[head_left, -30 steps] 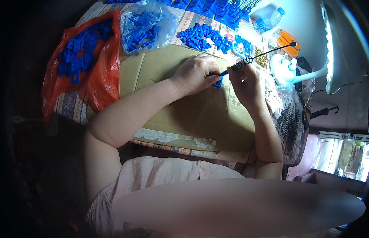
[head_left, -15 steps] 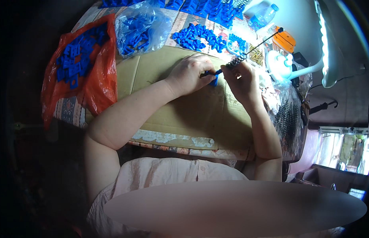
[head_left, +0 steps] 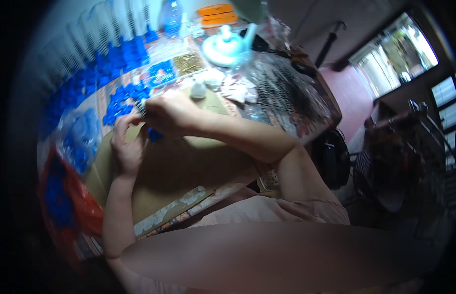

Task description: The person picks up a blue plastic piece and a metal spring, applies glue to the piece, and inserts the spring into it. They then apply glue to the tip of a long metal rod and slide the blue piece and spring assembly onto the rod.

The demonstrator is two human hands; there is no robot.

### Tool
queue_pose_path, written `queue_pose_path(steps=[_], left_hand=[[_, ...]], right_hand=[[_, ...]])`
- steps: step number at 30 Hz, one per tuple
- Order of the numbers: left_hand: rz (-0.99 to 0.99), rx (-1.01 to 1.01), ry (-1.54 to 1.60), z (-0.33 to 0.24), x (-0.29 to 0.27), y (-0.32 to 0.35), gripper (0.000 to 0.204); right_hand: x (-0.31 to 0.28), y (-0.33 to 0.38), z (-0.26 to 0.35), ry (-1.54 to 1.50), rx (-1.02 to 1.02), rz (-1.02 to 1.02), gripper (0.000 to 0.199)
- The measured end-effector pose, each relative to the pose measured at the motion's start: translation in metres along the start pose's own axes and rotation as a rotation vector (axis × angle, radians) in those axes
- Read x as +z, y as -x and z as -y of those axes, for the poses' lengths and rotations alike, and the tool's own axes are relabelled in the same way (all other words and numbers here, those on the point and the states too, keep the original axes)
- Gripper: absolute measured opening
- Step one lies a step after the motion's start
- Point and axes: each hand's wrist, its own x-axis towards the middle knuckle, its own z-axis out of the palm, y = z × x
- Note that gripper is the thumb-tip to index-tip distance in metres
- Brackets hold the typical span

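My left hand (head_left: pixel 127 144) is bent round with thumb and fingertips close to a small blue plastic piece (head_left: pixel 154 134), which it seems to grip. Against it, partly in front of the piece, my right hand (head_left: pixel 171 113) is closed on a black coil spring (head_left: pixel 141 109). The spring's coils show between the two hands, by the left fingertips. Motion blur and the right hand hide where spring and piece meet. Both hands are above a brown cardboard sheet (head_left: pixel 189 161) on the table.
Beyond the hands lie a pile of blue pieces (head_left: pixel 121 100) and a tray of brass-coloured screws (head_left: pixel 189 63). A white lamp base (head_left: pixel 225 49), small white bottle (head_left: pixel 198 89) and heap of black springs (head_left: pixel 291 93) are rightward. A red bag (head_left: pixel 83 198) and clear bag (head_left: pixel 78 137) stand left.
The view has swung to the right, so the table sits further left. My right hand has turned over and come close against the left; the spring's long rod no longer shows.
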Motion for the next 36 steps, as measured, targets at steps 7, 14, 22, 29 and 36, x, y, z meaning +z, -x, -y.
queue_pose_path(steps=[7,14,22,29,36], left_hand=[[0.012,-0.119,0.021,-0.002,0.003,0.002,0.024],[-0.078,-0.315,0.332,0.005,0.010,0.005,0.029],[-0.017,-0.175,0.123,0.005,0.007,0.003,0.030],[0.020,-0.148,0.116,0.012,0.006,0.001,0.024],[0.088,-0.056,0.070,0.004,0.001,-0.006,0.011]], right_hand=[[-0.003,-0.003,0.002,0.056,0.081,0.072,0.020],[-0.023,-0.002,0.010,-0.010,-0.002,0.015,0.031],[-0.009,-0.007,0.003,-0.053,-0.064,-0.042,0.035],[-0.005,-0.007,-0.001,-0.037,-0.079,-0.066,0.033],[-0.004,-0.005,0.000,-0.005,-0.083,-0.086,0.032]])
